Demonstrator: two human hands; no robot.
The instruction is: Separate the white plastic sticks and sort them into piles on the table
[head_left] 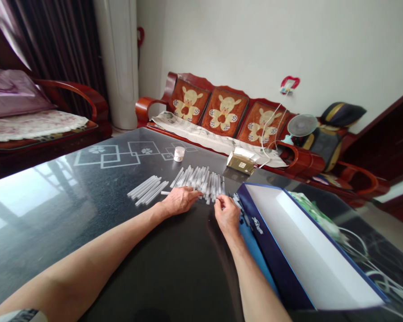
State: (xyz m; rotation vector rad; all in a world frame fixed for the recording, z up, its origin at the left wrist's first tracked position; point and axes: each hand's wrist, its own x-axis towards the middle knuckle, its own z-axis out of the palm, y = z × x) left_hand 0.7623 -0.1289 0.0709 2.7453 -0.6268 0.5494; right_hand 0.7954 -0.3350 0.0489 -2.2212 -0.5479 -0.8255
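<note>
Several thin white sticks (201, 178) lie in a row on the dark glossy table (70, 201), with a second small bundle of sticks (147, 188) to their left. My left hand (178, 200) rests palm down at the near edge of the row, fingers curled onto a stick. My right hand (226, 215) is just right of it, its fingers pinched together at the row's right end, on something too small to name. Both forearms stretch across the table towards the sticks.
A large blue box (305, 250) with a white inside stands open right of my right hand. A small white jar (179, 153) and a tan packet (242, 161) sit farther back. Behind the table are a red wooden sofa (221, 112), a fan (301, 125) and an armchair (36, 120).
</note>
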